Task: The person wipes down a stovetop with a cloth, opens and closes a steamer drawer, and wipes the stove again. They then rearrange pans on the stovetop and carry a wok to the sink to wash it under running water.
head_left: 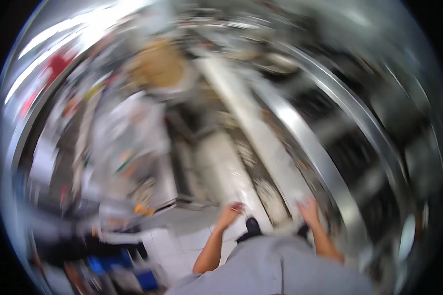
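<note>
The whole view is smeared by motion. My left hand (230, 213) hangs in front of my body, over the pale floor; its fingers look bent, but blur hides whether anything is in them. To the right, my right hand (308, 211) is held out with its fingers apart and no object visible in it. It is nearest to the long metal counter edge (300, 129). A grey shirt (290, 263) covers my body between the two forearms, and a dark shoe (252, 226) shows below.
At the left stands a table (170, 194) heaped with blurred pale items. A round tan container (157, 64) is beyond it. Dark equipment (349, 147) lines the right side. A drain-like strip (266, 189) runs along the floor. Blue things (115, 263) are at lower left.
</note>
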The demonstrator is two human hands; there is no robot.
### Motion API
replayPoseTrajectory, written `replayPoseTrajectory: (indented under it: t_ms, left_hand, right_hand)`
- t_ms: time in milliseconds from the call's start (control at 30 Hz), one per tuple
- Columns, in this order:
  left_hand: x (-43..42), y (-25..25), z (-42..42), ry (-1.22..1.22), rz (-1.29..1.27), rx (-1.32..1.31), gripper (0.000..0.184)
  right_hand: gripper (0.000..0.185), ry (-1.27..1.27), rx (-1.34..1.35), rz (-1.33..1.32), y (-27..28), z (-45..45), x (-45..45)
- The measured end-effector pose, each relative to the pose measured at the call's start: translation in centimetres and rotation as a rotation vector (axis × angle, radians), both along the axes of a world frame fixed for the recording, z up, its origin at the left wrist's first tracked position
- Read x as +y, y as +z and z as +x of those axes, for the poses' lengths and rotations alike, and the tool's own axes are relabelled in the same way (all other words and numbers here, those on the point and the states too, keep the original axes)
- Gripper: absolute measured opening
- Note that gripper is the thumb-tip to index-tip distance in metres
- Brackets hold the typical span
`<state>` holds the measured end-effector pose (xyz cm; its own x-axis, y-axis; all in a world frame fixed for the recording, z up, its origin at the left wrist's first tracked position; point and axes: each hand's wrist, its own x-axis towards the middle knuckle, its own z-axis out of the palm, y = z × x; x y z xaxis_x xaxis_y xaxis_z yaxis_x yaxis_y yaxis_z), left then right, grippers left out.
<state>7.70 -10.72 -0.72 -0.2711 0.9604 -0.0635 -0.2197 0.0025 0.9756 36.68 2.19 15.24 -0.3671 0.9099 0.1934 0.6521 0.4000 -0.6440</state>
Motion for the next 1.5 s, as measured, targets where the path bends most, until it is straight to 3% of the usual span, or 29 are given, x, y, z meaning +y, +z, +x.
replayPoseTrajectory:
  t_ms: [33, 67, 133, 267, 300, 333, 400, 533, 600, 667, 733, 1000, 1100, 1167, 1233, 1300, 1367, 1400, 1467, 1500]
  left_hand:
    - [-7.7, -1.4, 0.4, -0.004, -0.136, -0.049, 0.030]
    - [-12.1, -1.1, 0.2, -0.007, -0.261, -0.127, 0.030]
    - [-23.3, -2.4, -2.2, 0.038, -0.637, -0.146, 0.029]
    - [-22.5, -5.9, -3.9, -0.120, -0.986, 0.012, 0.031]
    - [-21.0, -6.3, -3.3, -0.221, -1.021, 0.061, 0.033]
    - [-19.3, -6.5, -0.4, -0.203, -0.889, 0.117, 0.033]
    - [-18.8, -7.2, 1.1, -0.338, -0.922, 0.289, 0.035]
    - [-21.1, -8.7, 0.8, -0.228, -0.993, 0.315, 0.030]
    - [-22.7, -8.6, 1.2, -0.247, -1.058, 0.438, 0.027]
    - [-25.4, -9.8, -0.2, -0.245, -1.074, 0.432, 0.027]
    - [-27.0, -10.7, -1.2, -0.240, -1.102, 0.426, 0.027]
    - [-23.9, -12.2, -3.4, -0.328, -1.218, 0.442, 0.027]
    - [-20.0, -12.4, -5.0, -0.461, -1.184, 0.507, 0.027]
    - [-15.9, -12.9, -6.3, -0.559, -1.169, 0.543, 0.027]
    - [-11.1, -12.9, -7.9, -0.478, -1.220, 0.375, 0.027]
    - [-5.7, -12.0, -8.8, -0.362, -1.212, 0.229, 0.027]
    - [-1.7, -9.7, -7.8, -0.371, -0.949, 0.444, 0.029]
    - [-0.4, -8.5, -6.7, -0.374, -0.952, 0.449, 0.029]
    - [1.1, -6.9, -5.4, -0.152, -0.873, 0.471, 0.030]
    - [0.8, -6.7, -5.3, -0.158, -0.852, 0.443, 0.033]
  right_hand:
    - [0.037, -0.064, 0.021, -0.181, 1.3, -1.2, -8.4]
    - [0.034, -0.026, 0.099, -0.149, -5.1, 1.2, -10.1]
    - [0.031, -0.097, 0.031, -0.228, -8.2, 1.0, -20.0]
    - [0.026, -0.487, 0.339, -0.275, -16.2, 5.5, -16.6]
    - [0.026, -0.578, 0.225, -0.244, -16.4, 7.9, -14.1]
    - [0.026, -0.643, 0.187, -0.079, -15.1, 13.2, -12.1]
    - [0.025, -0.816, 0.162, -0.054, -14.9, 19.5, -9.2]
    - [0.035, -1.058, -0.209, 0.188, -15.0, 30.0, -4.3]
    - [0.029, -1.066, -0.483, 0.349, -16.8, 36.5, -1.8]
    - [0.018, -1.131, -0.701, 0.224, -20.3, 40.9, -0.1]
    - [0.015, -1.215, -0.703, -0.189, -26.5, 45.6, 1.3]
    - [0.015, -1.227, -0.660, -0.121, -28.2, 39.4, 6.2]
    - [0.008, -1.151, -0.424, -0.055, -28.3, 32.1, 11.0]
    - [0.010, -1.029, -0.484, -0.006, -26.6, 27.8, 13.0]
    - [0.014, -0.961, -0.459, 0.060, -27.4, 26.7, 14.3]
    - [0.014, -0.960, -0.483, -0.030, -25.8, 28.4, 12.7]
    - [0.014, -0.938, -0.517, -0.180, -24.9, 31.5, 10.3]
    - [0.013, -1.023, -0.518, -0.237, -23.6, 33.7, 8.5]
    - [0.014, -1.102, -0.598, -0.225, -23.5, 38.8, 5.5]
    - [0.013, -1.218, -0.575, -0.201, -26.3, 42.0, 5.0]
